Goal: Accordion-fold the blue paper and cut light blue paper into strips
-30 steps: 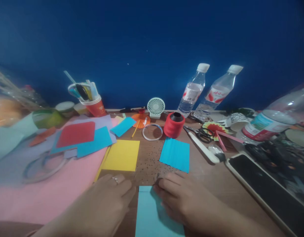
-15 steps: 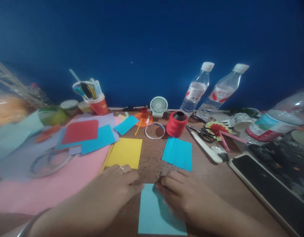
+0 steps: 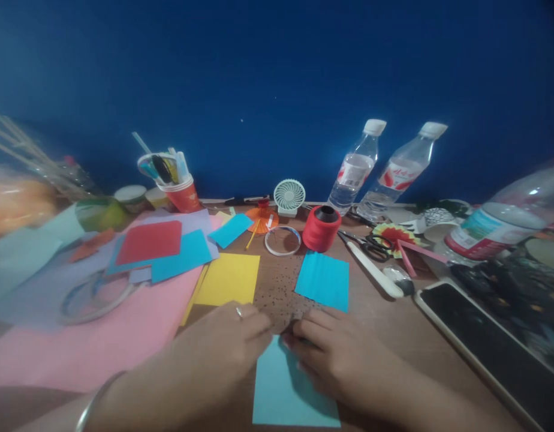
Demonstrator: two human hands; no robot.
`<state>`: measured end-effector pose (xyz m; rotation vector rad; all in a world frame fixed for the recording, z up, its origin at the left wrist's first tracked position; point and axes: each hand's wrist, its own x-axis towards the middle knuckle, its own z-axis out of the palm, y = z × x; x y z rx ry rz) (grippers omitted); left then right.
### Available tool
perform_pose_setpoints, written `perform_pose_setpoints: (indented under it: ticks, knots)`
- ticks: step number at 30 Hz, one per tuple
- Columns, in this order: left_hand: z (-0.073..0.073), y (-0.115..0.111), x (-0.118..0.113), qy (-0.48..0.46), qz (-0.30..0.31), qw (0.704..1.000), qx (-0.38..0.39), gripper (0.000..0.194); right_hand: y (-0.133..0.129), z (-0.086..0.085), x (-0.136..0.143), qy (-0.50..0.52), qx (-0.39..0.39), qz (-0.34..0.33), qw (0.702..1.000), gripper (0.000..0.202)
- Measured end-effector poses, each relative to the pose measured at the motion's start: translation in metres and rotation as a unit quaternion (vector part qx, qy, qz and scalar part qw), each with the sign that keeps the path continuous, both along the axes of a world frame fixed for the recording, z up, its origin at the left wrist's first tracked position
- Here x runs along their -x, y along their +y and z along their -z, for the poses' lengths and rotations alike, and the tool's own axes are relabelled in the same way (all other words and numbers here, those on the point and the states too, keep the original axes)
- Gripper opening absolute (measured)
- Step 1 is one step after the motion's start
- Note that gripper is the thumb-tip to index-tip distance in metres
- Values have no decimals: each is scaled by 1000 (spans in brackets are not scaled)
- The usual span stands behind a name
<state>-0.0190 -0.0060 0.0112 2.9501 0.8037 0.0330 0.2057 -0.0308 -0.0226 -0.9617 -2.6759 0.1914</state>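
Observation:
A light blue paper sheet lies flat on the brown table at the bottom middle. My left hand, with a ring on one finger, has its fingers curled together at the sheet's top left corner. Over the sheet's upper right part rests my right hand, fingers bent and closed at its top edge; whatever its fingertips grip is hidden. Just beyond lie a yellow paper and a pleated blue paper, with small dark specks between them.
Behind are a red thread spool, a tape roll, a small fan and two bottles. Scissors, a white knife and a phone lie right. Coloured papers and a cup of pens are left.
My left hand has moved right along the top edge of the light blue sheet, closer to my right hand. My right hand has hardly moved. The view has shifted slightly.

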Motion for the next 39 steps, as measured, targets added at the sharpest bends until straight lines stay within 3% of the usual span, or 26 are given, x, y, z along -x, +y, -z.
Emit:
perform_pose_setpoints:
  ticks: [2,7,13,21,24,28,31,34,39]
  knots:
    - [0,-9,-7,-9,33,999,9,26,1,-1,0,-1,9,7,1000,18]
    - [3,-20,-15,-6,26,999,26,26,10,-14,-12,-14,46,-11,999,19]
    - [1,-24,-14,57,-6,998,0,51,20,-30,-38,-18,62,-5,998,14]
    - [-1,-22,-12,64,-7,998,1,59,23,-29,-48,12,81,-22,996,18]
    - [0,-21,-16,72,-26,997,33,53,19,-23,-38,52,82,-11,995,8]
    - [-4,-21,-24,100,-14,994,35,38,13,-6,-14,83,43,24,995,14]
    - [-7,-22,-25,112,-21,993,27,38,15,1,-9,78,79,53,992,18]
    - [-10,-23,-19,82,-49,995,35,42,23,-3,-22,46,105,37,993,19]
    - [-10,-21,-4,26,-76,995,61,29,29,-15,-41,1,104,0,995,16]
